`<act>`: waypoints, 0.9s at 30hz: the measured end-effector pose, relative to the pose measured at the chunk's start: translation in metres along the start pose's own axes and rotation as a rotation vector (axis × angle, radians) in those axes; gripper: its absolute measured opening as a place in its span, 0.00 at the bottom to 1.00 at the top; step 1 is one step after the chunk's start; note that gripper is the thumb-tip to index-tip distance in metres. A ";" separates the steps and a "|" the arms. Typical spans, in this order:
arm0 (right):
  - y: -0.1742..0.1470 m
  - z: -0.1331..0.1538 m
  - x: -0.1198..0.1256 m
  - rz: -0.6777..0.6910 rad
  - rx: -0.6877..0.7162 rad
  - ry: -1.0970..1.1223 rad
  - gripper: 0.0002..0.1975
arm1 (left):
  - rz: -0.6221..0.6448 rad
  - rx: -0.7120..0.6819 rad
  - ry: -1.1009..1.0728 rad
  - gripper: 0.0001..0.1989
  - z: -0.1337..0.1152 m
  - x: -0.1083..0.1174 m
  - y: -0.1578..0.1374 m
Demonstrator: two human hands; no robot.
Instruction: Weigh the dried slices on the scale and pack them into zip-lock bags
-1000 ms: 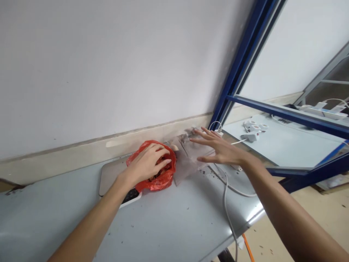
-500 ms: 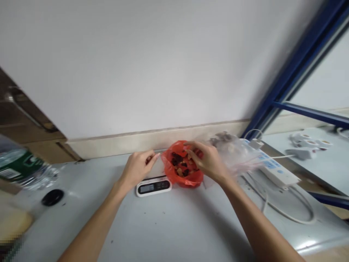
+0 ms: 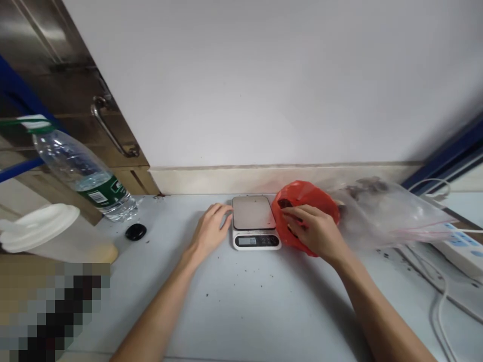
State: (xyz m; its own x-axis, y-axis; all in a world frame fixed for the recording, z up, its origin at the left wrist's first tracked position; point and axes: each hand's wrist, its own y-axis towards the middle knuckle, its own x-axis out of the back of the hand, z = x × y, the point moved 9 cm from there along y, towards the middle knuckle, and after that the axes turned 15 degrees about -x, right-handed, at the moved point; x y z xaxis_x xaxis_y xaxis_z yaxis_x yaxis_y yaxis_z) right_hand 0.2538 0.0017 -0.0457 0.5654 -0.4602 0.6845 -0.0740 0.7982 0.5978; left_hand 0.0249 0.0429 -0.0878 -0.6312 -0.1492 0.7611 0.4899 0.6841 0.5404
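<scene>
Head view, items as I log them over the remote feed: one compact scale (image 3: 253, 213), pale plate above a white-edged front panel, set on the grey counter (image 3: 245, 322) near the wall; a few specks lie on its plate, and the digits on its display are too small for me to read surely. One left hand (image 3: 211, 226), at the scale's left edge, fingers loosely bent, grasping nothing. One red plastic bag (image 3: 305, 195), mouth spread wide, just right of the scale, dark pieces (image 3: 286, 203) showing inside. One right hand (image 3: 319, 226), fingers dipped into that bag; I cannot tell whether they pinch anything. One clear bag (image 3: 392, 213) with brownish contents, beside the red one. One white power strip (image 3: 464, 251), far right, with pale cables (image 3: 443, 296) near it. Left side: one green-labelled bottle (image 3: 100, 190), one round black object (image 3: 136, 232), one white-lidded container (image 3: 49, 226).
</scene>
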 end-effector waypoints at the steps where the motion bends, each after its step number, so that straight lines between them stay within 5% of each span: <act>1: -0.001 0.001 0.002 -0.026 0.013 -0.011 0.14 | -0.003 -0.012 0.001 0.12 -0.001 0.000 -0.001; 9: -0.005 -0.006 0.016 -0.159 0.025 -0.033 0.19 | -0.036 -0.043 0.010 0.16 -0.009 -0.007 -0.006; 20: -0.009 -0.013 0.024 -0.205 -0.042 -0.014 0.11 | 0.015 0.002 0.054 0.18 -0.008 0.000 -0.004; 23: -0.010 -0.007 0.026 -0.196 -0.025 0.015 0.09 | -0.005 -0.008 0.093 0.16 -0.017 0.023 -0.016; 27: -0.010 0.004 0.024 -0.147 -0.006 0.071 0.09 | -0.196 0.079 0.305 0.11 -0.027 0.090 -0.062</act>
State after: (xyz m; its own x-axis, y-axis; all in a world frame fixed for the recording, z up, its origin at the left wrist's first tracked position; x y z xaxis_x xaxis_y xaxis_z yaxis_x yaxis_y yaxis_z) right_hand 0.2652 -0.0191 -0.0336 0.6268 -0.5438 0.5580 0.0185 0.7263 0.6871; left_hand -0.0465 -0.0323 -0.0431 -0.4942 -0.4808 0.7243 0.3218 0.6728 0.6662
